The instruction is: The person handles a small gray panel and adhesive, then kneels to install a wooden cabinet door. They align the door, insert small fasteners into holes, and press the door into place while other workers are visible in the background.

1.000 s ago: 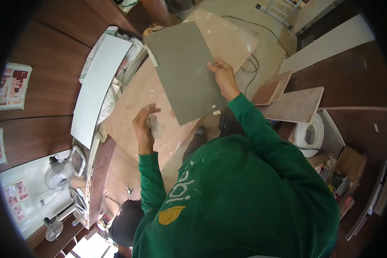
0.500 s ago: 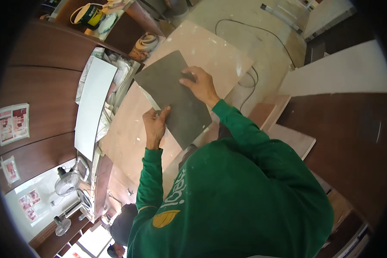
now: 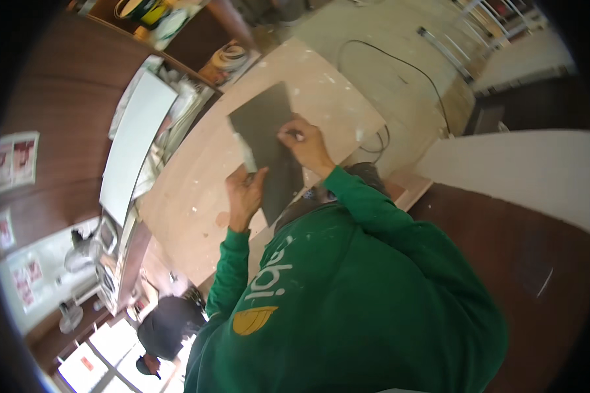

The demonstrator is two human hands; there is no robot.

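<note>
Both hands grip a flat, matte dark-grey rectangular tile (image 3: 272, 147), tilted above a pale, speckled plywood board (image 3: 196, 190). The left hand (image 3: 244, 193) clasps its lower edge; the right hand (image 3: 305, 145) closes fingers over its upper face.

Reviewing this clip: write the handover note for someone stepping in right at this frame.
Left hand: grips the near left edge of the dark grey tile.
Right hand: fingers on the tile's right side, holding it.
Tile: tilted up on edge over the pale board, not lying flat.
Done: tile is picked up in both hands.
Left: it has not been set down anywhere yet.
Nearby: black cable on the floor past the board.
</note>
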